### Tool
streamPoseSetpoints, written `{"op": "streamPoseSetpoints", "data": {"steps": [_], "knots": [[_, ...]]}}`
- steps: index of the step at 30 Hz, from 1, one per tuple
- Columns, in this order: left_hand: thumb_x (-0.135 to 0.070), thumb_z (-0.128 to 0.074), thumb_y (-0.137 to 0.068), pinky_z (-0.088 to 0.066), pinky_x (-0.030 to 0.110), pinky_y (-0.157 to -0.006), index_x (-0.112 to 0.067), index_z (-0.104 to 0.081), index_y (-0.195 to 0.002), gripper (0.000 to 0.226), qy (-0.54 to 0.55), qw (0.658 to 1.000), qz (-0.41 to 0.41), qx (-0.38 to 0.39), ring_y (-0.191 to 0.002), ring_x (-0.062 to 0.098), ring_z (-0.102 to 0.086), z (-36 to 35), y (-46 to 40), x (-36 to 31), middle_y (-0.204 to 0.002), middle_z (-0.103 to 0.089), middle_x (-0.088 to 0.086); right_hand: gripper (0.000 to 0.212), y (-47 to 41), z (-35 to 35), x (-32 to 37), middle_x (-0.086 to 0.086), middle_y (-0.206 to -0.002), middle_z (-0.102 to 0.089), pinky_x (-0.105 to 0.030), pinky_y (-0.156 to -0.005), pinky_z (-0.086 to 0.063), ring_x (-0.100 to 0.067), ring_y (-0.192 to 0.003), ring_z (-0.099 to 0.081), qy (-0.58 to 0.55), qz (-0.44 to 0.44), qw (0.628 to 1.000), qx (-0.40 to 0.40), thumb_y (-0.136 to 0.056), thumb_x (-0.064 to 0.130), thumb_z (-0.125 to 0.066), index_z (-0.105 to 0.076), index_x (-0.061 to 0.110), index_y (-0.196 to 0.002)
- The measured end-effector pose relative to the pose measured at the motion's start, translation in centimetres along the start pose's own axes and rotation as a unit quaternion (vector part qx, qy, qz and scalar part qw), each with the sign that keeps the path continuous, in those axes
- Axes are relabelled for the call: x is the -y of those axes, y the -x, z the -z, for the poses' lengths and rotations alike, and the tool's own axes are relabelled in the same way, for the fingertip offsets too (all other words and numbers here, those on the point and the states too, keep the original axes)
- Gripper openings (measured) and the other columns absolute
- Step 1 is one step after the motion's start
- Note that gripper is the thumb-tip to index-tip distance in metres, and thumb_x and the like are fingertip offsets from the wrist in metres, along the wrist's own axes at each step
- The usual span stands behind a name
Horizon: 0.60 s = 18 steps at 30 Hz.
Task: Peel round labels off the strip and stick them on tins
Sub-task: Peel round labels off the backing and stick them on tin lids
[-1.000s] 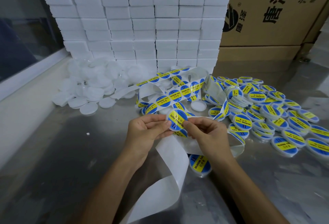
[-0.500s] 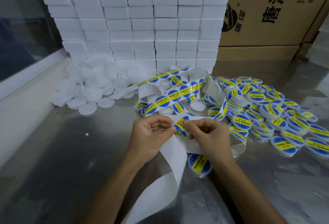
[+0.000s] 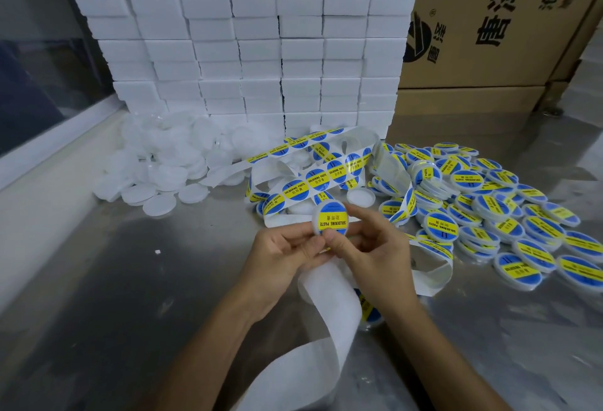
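Beyond the hands rises a wall of stacked white boxes (image 3: 261, 38), with a brown carton (image 3: 496, 22) printed in black Chinese characters to its right. Right of the hands spreads a pile of labelled tins (image 3: 483, 208); beyond and left lies a heap of plain white tins (image 3: 163, 162). The label strip (image 3: 313, 178) loops from beyond the hands down under them. Left hand (image 3: 280, 254) and right hand (image 3: 375, 247) together pinch one white tin (image 3: 331, 218) — its blue-and-yellow label reads "SOLDERING PASTE".
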<state>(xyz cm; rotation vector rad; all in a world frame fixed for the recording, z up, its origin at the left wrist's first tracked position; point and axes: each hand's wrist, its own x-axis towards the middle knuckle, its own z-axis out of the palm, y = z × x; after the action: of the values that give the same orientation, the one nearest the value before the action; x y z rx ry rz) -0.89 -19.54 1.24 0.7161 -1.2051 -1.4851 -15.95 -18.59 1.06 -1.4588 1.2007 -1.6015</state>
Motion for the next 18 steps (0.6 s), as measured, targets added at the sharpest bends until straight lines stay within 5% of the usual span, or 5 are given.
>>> {"op": "streamPoseSetpoints", "data": {"steps": [4,7,10,14,18], "knots": [[-0.016,-0.06,-0.086,-0.055,0.03,-0.087,-0.012,-0.068,-0.118,0.034,0.014,0.999,0.023,0.018,-0.111,0.028,-0.066,-0.19,0.09,-0.23,-0.117,-0.07,0.012,0.019,-0.29,0.19,-0.52,-0.007,-0.07,-0.072,-0.035,-0.061,-0.057,-0.019,-0.059,-0.066,-0.025,-0.011,0.999,-0.029,-0.083,0.012,-0.074,-0.069,0.026,-0.096],[-0.015,-0.061,-0.084,-0.056,0.033,-0.087,-0.013,-0.059,-0.128,0.044,0.0,0.999,0.031,0.022,-0.109,0.032,-0.067,-0.39,0.12,-0.28,-0.117,-0.07,0.013,0.02,-0.42,0.47,-0.7,-0.001,-0.067,-0.071,-0.023,-0.055,-0.053,-0.008,-0.053,-0.06,-0.024,0.0,0.999,-0.028,-0.093,0.004,-0.063,-0.071,0.022,-0.095],[-0.013,-0.061,-0.083,-0.055,0.035,-0.089,-0.006,-0.052,-0.135,0.053,-0.001,1.0,0.029,0.013,-0.111,0.033,-0.066,-0.63,0.1,-0.02,-0.118,-0.069,0.016,0.016,-0.37,0.29,-0.57,-0.003,-0.072,-0.073,-0.025,-0.056,-0.052,-0.018,-0.058,-0.066,-0.023,0.002,1.0,-0.018,-0.086,0.022,-0.071,-0.072,0.02,-0.101],[-0.011,-0.06,-0.086,-0.055,0.032,-0.088,-0.02,-0.063,-0.126,0.042,-0.001,1.0,0.017,0.025,-0.114,0.027,-0.064,-0.42,0.13,0.08,-0.119,-0.07,0.011,0.046,-0.1,-0.23,-0.52,-0.013,-0.074,-0.071,-0.037,-0.064,-0.057,-0.032,-0.068,-0.068,-0.024,-0.028,0.999,-0.005,-0.066,0.041,-0.08,-0.07,0.016,-0.103],[-0.013,-0.061,-0.087,-0.055,0.031,-0.087,-0.033,-0.07,-0.117,0.037,-0.011,0.998,0.026,0.048,-0.114,0.028,-0.065,-0.29,0.21,0.09,-0.121,-0.069,0.009,0.009,-0.42,0.29,-0.79,-0.005,-0.061,-0.069,-0.022,-0.049,-0.049,-0.01,-0.049,-0.06,-0.041,-0.015,0.998,-0.038,-0.086,0.02,-0.071,-0.068,0.011,-0.085]]}}
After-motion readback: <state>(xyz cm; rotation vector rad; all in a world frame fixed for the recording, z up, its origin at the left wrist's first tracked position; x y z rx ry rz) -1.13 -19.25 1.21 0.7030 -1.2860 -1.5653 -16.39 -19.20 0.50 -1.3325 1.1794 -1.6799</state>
